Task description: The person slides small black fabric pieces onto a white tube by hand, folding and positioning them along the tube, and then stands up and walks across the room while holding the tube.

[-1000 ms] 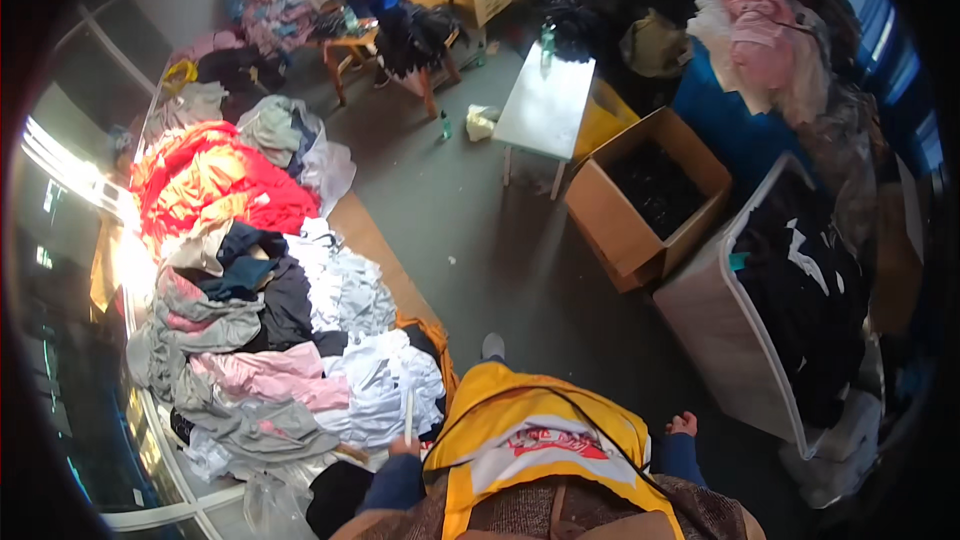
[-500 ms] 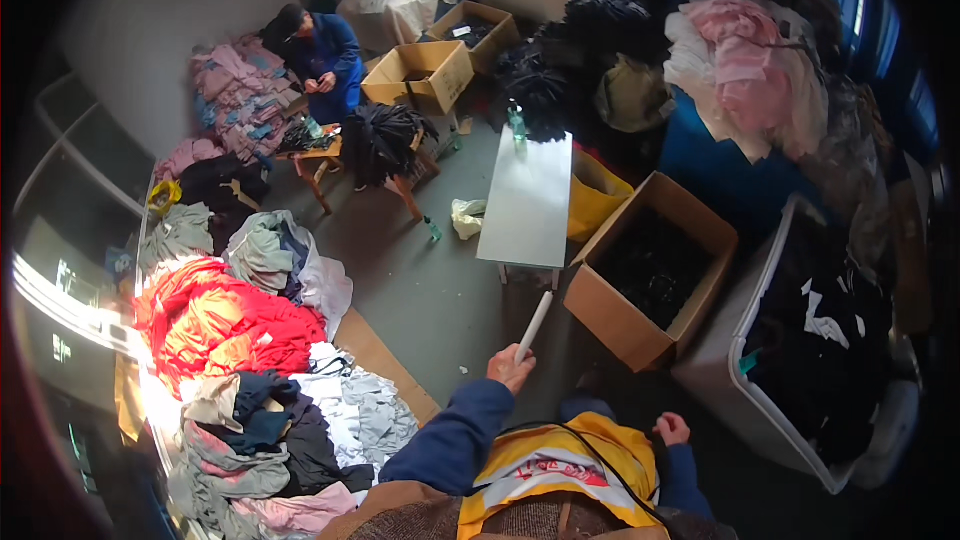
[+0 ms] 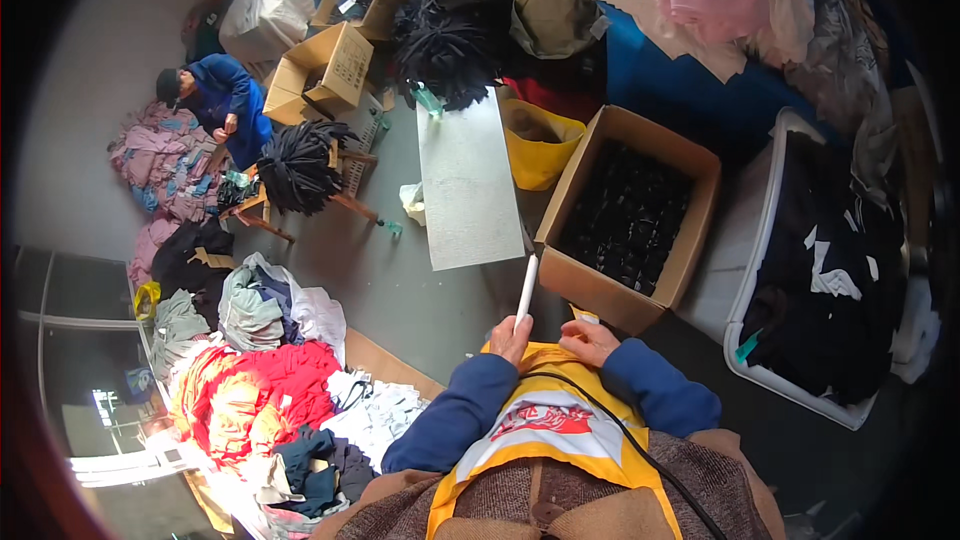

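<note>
My left hand [image 3: 510, 339] is closed round a slim white rod [image 3: 526, 287], which points up and away toward the near end of the pale table. A narrow dark tip seems to show at its far end. Close by on the right, my right hand [image 3: 590, 341] is held in front of my yellow and white apron [image 3: 560, 400]. Its fingers are curled, and a small yellow and white piece shows just beyond them. Whether the fingers hold it is not clear. Beyond my hands stands an open cardboard box [image 3: 606, 292] with dark items packed inside.
The narrow pale table [image 3: 468, 200] carries a green bottle [image 3: 428, 100]. A white bin [image 3: 757, 270] of black cloth stands right. Red clothes [image 3: 260, 395] and other garments lie heaped left. At far left a co-worker in blue [image 3: 232, 105] bends beside bundled black strips [image 3: 305, 165].
The view has turned right and come nearer the cardboard box. My right hand has moved in from the side to beside my left, which still grips the white rod.
</note>
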`<state>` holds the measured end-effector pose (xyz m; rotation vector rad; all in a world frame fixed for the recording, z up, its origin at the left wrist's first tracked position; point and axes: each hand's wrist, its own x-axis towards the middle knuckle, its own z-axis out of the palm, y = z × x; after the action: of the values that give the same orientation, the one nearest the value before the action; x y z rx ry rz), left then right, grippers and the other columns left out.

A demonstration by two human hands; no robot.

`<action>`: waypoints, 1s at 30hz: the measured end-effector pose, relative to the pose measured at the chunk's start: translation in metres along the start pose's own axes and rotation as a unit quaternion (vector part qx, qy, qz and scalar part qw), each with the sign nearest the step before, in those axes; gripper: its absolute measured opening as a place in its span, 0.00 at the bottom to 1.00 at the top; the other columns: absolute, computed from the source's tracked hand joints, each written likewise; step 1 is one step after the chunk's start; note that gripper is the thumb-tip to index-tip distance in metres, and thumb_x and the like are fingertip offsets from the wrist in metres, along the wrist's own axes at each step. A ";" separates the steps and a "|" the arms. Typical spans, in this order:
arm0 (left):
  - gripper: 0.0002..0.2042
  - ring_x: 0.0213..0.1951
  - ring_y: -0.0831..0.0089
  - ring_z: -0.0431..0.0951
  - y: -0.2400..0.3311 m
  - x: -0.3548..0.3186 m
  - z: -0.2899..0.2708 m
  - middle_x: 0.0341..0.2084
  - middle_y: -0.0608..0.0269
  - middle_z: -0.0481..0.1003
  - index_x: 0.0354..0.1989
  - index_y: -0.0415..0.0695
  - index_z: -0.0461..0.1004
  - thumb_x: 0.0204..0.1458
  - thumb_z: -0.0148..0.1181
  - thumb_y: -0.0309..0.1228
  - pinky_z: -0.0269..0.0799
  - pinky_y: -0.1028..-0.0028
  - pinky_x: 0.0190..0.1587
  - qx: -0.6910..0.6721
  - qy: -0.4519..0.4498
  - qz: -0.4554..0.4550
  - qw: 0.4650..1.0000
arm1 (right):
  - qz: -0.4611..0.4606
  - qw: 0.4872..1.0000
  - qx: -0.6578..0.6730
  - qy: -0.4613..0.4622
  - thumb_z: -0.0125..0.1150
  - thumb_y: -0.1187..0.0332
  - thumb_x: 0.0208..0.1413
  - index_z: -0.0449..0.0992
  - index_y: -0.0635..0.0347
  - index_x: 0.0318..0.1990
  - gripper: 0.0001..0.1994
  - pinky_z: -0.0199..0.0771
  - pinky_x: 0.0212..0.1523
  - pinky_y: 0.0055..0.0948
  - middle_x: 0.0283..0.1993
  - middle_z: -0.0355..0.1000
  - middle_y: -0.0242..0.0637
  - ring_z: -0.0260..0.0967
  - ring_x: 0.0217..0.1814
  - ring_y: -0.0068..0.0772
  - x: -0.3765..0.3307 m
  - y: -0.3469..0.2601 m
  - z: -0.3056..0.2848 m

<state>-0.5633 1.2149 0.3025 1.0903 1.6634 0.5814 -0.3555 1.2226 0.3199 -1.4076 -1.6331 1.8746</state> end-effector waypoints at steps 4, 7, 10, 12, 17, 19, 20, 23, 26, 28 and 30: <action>0.15 0.32 0.48 0.72 0.037 0.048 0.006 0.27 0.44 0.72 0.35 0.41 0.70 0.53 0.46 0.41 0.67 0.62 0.34 0.088 -0.090 0.064 0.990 | 0.033 0.993 0.098 0.063 0.52 0.55 0.54 0.65 0.66 0.50 0.23 0.65 0.47 0.27 0.44 0.68 0.43 0.65 0.48 0.33 0.043 -0.019 -0.013; 0.15 0.35 0.49 0.73 0.073 0.094 0.001 0.29 0.45 0.73 0.47 0.47 0.66 0.50 0.51 0.35 0.68 0.61 0.35 0.152 -0.285 0.129 0.938 | 0.070 0.920 0.362 0.135 0.50 0.57 0.56 0.65 0.64 0.49 0.21 0.66 0.46 0.26 0.44 0.67 0.40 0.65 0.47 0.29 0.099 -0.013 -0.015; 0.14 0.36 0.50 0.73 0.089 0.141 -0.030 0.31 0.47 0.72 0.43 0.47 0.68 0.49 0.53 0.35 0.68 0.61 0.37 0.121 -0.355 0.147 0.915 | 0.132 0.837 0.457 0.269 0.53 0.63 0.53 0.68 0.64 0.43 0.15 0.68 0.39 0.24 0.39 0.69 0.39 0.67 0.40 0.29 0.133 -0.050 -0.026; 0.12 0.40 0.56 0.72 0.072 0.170 -0.044 0.34 0.52 0.72 0.37 0.44 0.73 0.46 0.54 0.35 0.67 0.66 0.41 0.201 -0.313 0.160 0.914 | 0.111 0.735 0.559 0.367 0.54 0.66 0.52 0.68 0.62 0.38 0.10 0.68 0.33 0.25 0.35 0.69 0.39 0.68 0.33 0.28 0.154 -0.054 -0.032; 0.12 0.37 0.57 0.75 -0.038 0.283 -0.119 0.31 0.50 0.75 0.34 0.42 0.74 0.46 0.53 0.36 0.69 0.65 0.42 0.153 -0.175 -0.094 0.968 | 0.160 0.752 0.333 0.545 0.55 0.65 0.51 0.71 0.63 0.32 0.10 0.57 0.12 0.19 0.24 0.70 0.36 0.57 0.12 0.18 0.217 -0.064 -0.077; 0.11 0.38 0.57 0.75 -0.047 0.323 -0.149 0.31 0.49 0.75 0.33 0.41 0.74 0.46 0.52 0.34 0.69 0.65 0.43 0.233 -0.127 -0.108 0.958 | 0.212 0.785 0.267 0.517 0.56 0.64 0.50 0.73 0.62 0.32 0.10 0.57 0.14 0.19 0.24 0.71 0.34 0.58 0.13 0.18 0.239 -0.047 -0.095; 0.11 0.38 0.57 0.75 -0.028 0.342 -0.159 0.31 0.49 0.75 0.33 0.41 0.75 0.46 0.52 0.34 0.69 0.65 0.43 0.251 -0.110 -0.100 0.956 | 0.236 0.793 0.242 0.507 0.57 0.64 0.49 0.74 0.61 0.32 0.10 0.58 0.15 0.18 0.24 0.71 0.33 0.59 0.13 0.18 0.252 -0.026 -0.102; 0.09 0.33 0.59 0.76 -0.010 0.392 -0.170 0.27 0.51 0.75 0.33 0.40 0.73 0.46 0.53 0.31 0.70 0.67 0.38 0.252 -0.077 -0.032 0.964 | 0.254 0.812 0.134 0.507 0.58 0.64 0.47 0.74 0.59 0.31 0.09 0.64 0.23 0.28 0.22 0.70 0.40 0.66 0.21 0.29 0.289 0.035 -0.105; 0.07 0.28 0.61 0.74 -0.008 0.449 -0.159 0.25 0.55 0.72 0.33 0.41 0.71 0.43 0.56 0.22 0.70 0.69 0.32 0.329 0.013 0.156 0.931 | 0.207 0.881 -0.076 0.419 0.58 0.63 0.46 0.72 0.59 0.32 0.10 0.68 0.28 0.40 0.24 0.68 0.51 0.68 0.29 0.54 0.331 0.070 -0.077; 0.09 0.32 0.59 0.72 0.009 0.487 -0.143 0.28 0.53 0.70 0.33 0.40 0.70 0.42 0.55 0.18 0.69 0.68 0.32 0.366 0.045 0.287 0.884 | 0.267 0.920 0.005 0.287 0.60 0.65 0.44 0.72 0.59 0.32 0.10 0.69 0.28 0.37 0.23 0.70 0.49 0.70 0.28 0.49 0.339 0.086 -0.035; 0.10 0.33 0.58 0.72 0.018 0.526 -0.099 0.29 0.53 0.70 0.34 0.40 0.69 0.41 0.54 0.17 0.69 0.68 0.33 0.343 0.020 0.327 0.880 | 0.257 0.924 0.055 0.277 0.61 0.68 0.42 0.73 0.59 0.28 0.06 0.70 0.28 0.31 0.21 0.71 0.41 0.71 0.23 0.34 0.333 0.125 0.025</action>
<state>-0.6852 1.6945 0.0982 2.2204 1.5440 0.4231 -0.4912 1.4132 0.0503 -2.2086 -0.9283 1.5339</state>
